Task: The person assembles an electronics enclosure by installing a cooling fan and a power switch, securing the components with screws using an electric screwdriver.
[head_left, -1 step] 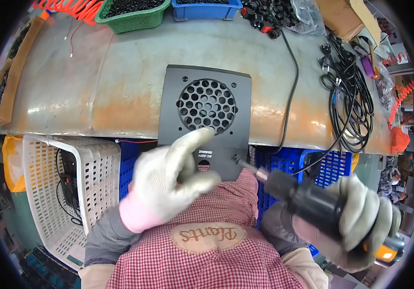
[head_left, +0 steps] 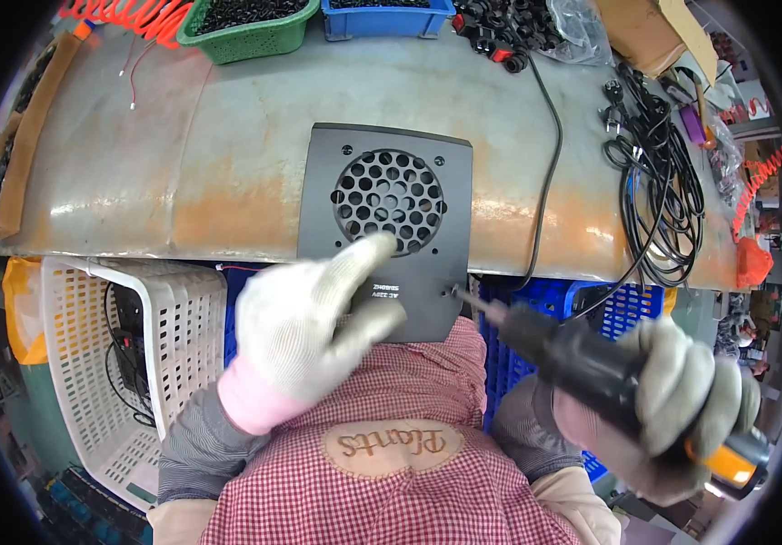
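A dark grey metal panel (head_left: 413,291) with a round perforated grille (head_left: 389,204) lies over the bench's near edge, its near end against my apron. My left hand (head_left: 295,318), in a white glove, is over the panel's left side. Its index finger reaches to the grille's near rim, and the thumb is held apart. My gloved right hand (head_left: 686,400) is closed round a black electric screwdriver (head_left: 591,372) with an orange patch at its back end. The screwdriver lies slanted, its bit pointing at a small hole near the panel's lower right edge. Whether the tip touches is unclear.
A white plastic basket (head_left: 91,354) holding dark parts and cables stands at left below the metal bench (head_left: 236,163). Blue crates (head_left: 632,318) are below at right. Green (head_left: 254,36) and blue bins (head_left: 386,23) of small black parts sit at the back. Coiled black cables (head_left: 672,191) lie right.
My left hand has shifted slightly left and now covers the round hole near the panel's near end. The screwdriver has moved slightly, its bit now closer to the small hole at right.
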`<state>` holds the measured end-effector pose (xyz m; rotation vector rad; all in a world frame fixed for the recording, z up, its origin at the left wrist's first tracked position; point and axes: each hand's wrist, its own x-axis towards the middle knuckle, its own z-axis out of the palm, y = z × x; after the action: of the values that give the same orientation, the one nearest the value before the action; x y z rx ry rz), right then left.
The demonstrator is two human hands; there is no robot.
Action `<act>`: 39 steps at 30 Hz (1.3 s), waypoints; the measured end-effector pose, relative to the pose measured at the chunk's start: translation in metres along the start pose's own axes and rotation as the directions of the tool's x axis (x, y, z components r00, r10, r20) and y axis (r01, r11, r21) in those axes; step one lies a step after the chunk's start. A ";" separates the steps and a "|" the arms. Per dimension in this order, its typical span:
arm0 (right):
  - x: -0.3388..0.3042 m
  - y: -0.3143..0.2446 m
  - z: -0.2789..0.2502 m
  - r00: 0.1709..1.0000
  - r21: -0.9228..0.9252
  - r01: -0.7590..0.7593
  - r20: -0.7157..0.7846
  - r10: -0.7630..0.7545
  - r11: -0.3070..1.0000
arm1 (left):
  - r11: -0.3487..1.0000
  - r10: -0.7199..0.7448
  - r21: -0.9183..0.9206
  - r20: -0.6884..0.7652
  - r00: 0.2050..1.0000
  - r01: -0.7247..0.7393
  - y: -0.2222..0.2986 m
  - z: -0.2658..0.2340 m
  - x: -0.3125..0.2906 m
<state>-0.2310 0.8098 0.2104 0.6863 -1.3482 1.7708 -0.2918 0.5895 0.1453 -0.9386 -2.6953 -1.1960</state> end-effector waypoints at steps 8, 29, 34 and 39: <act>0.007 0.035 0.004 0.980 -0.035 -0.124 0.155 0.128 0.992 | 0.945 0.121 0.279 0.188 0.975 -0.171 -0.021 0.014 0.032; 0.056 0.068 0.012 0.786 -0.059 -0.416 0.479 0.391 0.908 | 0.954 0.054 0.282 0.180 0.982 -0.104 -0.028 0.016 0.029; 0.054 0.030 0.007 0.900 0.071 -0.247 0.386 0.202 0.966 | 0.985 -0.063 -0.146 0.171 0.983 0.088 -0.024 -0.001 0.031; 0.013 0.002 0.007 0.974 0.139 -0.179 0.163 0.156 0.974 | 0.403 -0.383 -0.820 0.251 0.889 0.406 -0.021 -0.021 0.005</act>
<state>-0.2399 0.8060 0.2221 0.8244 -1.4168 2.0078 -0.3112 0.5670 0.1474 -0.2405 -2.2632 -2.7981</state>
